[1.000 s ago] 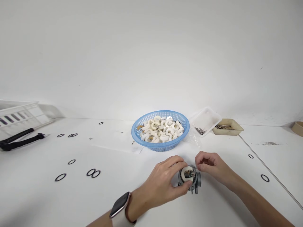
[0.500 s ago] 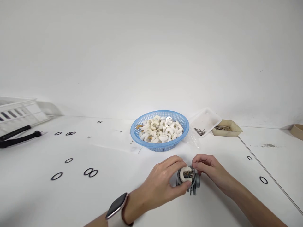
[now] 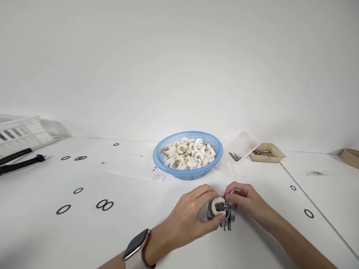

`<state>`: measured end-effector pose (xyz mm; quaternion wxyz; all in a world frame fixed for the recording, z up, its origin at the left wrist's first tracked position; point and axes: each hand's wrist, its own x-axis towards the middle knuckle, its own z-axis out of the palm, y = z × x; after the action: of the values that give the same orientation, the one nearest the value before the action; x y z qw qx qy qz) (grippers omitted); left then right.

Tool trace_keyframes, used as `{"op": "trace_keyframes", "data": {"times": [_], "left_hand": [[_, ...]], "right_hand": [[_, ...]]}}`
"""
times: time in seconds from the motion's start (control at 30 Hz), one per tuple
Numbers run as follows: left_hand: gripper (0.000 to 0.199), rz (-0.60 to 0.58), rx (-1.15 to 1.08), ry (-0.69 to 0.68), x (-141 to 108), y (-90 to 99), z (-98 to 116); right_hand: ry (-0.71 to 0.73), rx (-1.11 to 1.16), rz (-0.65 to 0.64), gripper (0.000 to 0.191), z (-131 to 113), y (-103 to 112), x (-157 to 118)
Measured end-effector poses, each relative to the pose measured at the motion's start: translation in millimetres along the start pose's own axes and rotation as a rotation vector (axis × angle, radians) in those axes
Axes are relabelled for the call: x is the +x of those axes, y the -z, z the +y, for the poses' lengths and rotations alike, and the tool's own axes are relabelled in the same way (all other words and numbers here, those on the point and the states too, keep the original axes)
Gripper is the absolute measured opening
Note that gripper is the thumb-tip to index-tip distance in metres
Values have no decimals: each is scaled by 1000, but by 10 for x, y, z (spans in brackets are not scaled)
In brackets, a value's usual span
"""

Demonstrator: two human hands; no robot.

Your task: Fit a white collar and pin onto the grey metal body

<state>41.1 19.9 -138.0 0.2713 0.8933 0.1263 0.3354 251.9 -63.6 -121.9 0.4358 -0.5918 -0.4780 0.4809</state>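
A grey metal carburetor rests on the white table with its open side up. Inside it sits a white C-shaped float around small brass parts. My left hand is closed about the carburetor from the left, with fingers on the far rim and the thumb at the near side of the float. At the right edge of the opening, my right hand has thumb and index finger pinched together. Whatever lies between those fingertips is too small to make out.
Behind the hands stands a blue basket full of white floats. To its right are a tilted white tray with small metal pins and a beige tray. Several black rings lie around; a white crate and black-handled tools are left.
My right fingertips have moved slightly left, closer over the carburetor's edge. My left hand keeps its hold. The whole view has shifted a little.
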Motion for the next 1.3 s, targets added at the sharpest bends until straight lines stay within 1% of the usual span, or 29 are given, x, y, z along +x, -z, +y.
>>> {"op": "trace_keyframes", "data": {"times": [0.17,0.73,0.9,1.17,1.3], "left_hand": [[18,1,8,4,2,0,2],[18,24,43,-33,3,0,-1],[18,24,39,-27,6,-2,0],[17,-8,19,1,19,20,16],[18,-32,9,10,17,30,11]], "right_hand": [[3,-7,-17,31,-1,4,-17],[3,8,-6,30,16,17,-11],[-2,-4,-3,31,-15,15,-23],[10,4,-17,32,-64,-4,-52],[30,-20,4,27,-45,21,-51]]}}
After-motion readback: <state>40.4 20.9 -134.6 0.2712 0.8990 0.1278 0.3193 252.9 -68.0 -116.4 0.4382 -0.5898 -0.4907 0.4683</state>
